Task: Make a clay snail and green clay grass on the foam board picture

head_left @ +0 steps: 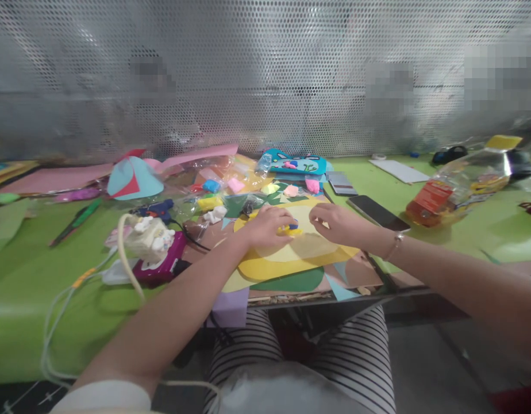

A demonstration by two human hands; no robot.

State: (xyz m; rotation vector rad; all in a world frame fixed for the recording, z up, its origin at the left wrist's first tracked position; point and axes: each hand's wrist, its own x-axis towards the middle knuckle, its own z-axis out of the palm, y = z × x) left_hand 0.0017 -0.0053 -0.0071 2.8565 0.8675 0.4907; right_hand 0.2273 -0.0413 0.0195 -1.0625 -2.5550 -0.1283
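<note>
My left hand (pixel 272 226) rests over yellow paper, fingers curled round a small yellow-and-blue clay piece (pixel 292 227). Part of that piece is hidden under the fingers. To its right, my right hand (pixel 333 221) is held just above the paper with thumb and fingertips drawn together; whatever they pinch, if anything, is too small to make out. Beneath both hands lie a pale yellow sheet (pixel 306 245) and a darker yellow cut-out (pixel 265 269). A green paper shape (pixel 291 280) shows under their front edge.
Coloured clay lumps (pixel 211 186) and clear wrappers lie behind my hands, near a blue decorated cut-out (pixel 295 164). At left are a magenta power strip (pixel 160 267) with cables and green scissors (pixel 78 221). A phone (pixel 378 213) and a tilted drink bottle (pixel 461 187) lie right.
</note>
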